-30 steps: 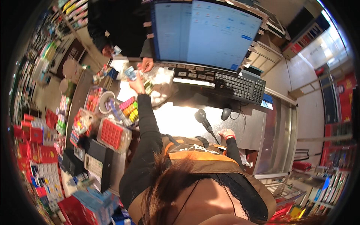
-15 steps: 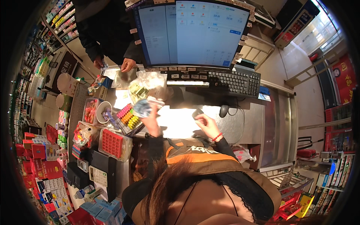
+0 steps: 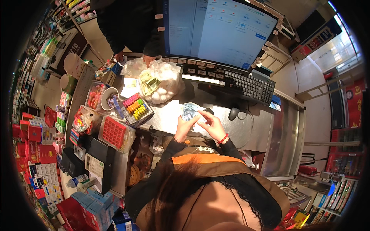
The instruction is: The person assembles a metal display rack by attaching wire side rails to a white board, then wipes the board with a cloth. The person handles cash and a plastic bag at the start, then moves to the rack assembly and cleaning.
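Observation:
My left hand [image 3: 185,126] is closed on a folded blue banknote [image 3: 189,110] above the brightly lit counter [image 3: 169,115]. Close beside it, my right hand [image 3: 212,126], with a red bead bracelet at the wrist, pinches the right edge of the same note, where a pale part shows. A small dark object [image 3: 208,111] lies just beyond my right fingers. Farther left stands a clear plastic bag [image 3: 163,90] of white round items, with a yellow-green flat thing [image 3: 150,84] on it.
Ahead are a monitor [image 3: 216,34], a keyboard [image 3: 250,86] and a mouse [image 3: 233,113]. On the left sit a box of colourful items [image 3: 137,109], a white cup [image 3: 110,98] and a red-lidded container [image 3: 115,131]. Across the counter stands a person in dark clothes [image 3: 123,29].
My left hand has moved right with the banknote and met my right hand. The dark object is out of my right fingers. The view has shifted, and the person's hands are nearer the bag.

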Tool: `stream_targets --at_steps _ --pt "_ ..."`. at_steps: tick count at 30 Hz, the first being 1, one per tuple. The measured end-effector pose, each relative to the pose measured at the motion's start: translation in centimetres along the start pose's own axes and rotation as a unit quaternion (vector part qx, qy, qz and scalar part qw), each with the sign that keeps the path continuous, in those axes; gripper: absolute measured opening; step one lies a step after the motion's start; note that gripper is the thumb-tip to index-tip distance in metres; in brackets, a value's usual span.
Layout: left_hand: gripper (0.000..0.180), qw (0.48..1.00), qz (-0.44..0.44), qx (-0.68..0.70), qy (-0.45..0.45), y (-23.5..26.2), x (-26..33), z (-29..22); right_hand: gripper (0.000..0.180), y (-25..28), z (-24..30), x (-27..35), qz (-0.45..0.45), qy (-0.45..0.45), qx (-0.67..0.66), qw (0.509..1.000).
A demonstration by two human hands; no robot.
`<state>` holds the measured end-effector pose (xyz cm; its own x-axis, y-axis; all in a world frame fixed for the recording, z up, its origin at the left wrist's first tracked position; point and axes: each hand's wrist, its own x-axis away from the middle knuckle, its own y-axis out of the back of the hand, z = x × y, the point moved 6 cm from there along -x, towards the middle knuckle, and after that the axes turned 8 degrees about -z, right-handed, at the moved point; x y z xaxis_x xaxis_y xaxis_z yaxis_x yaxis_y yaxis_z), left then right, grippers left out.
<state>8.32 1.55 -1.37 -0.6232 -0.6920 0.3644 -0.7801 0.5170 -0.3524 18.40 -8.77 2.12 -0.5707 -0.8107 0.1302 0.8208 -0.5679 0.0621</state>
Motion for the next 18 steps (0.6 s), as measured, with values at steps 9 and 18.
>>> stream_targets --at_steps 9,18 --pt "0.022 0.995 0.067 -0.065 0.036 -0.6 0.9 -0.2 0.023 2.3 -2.1 0.0 -0.085 -0.054 -0.070 0.992" --pt "0.025 0.999 0.035 -0.020 0.011 -1.0 1.7 -1.6 0.021 3.0 -1.3 -1.1 -0.122 -0.080 -0.104 0.984"
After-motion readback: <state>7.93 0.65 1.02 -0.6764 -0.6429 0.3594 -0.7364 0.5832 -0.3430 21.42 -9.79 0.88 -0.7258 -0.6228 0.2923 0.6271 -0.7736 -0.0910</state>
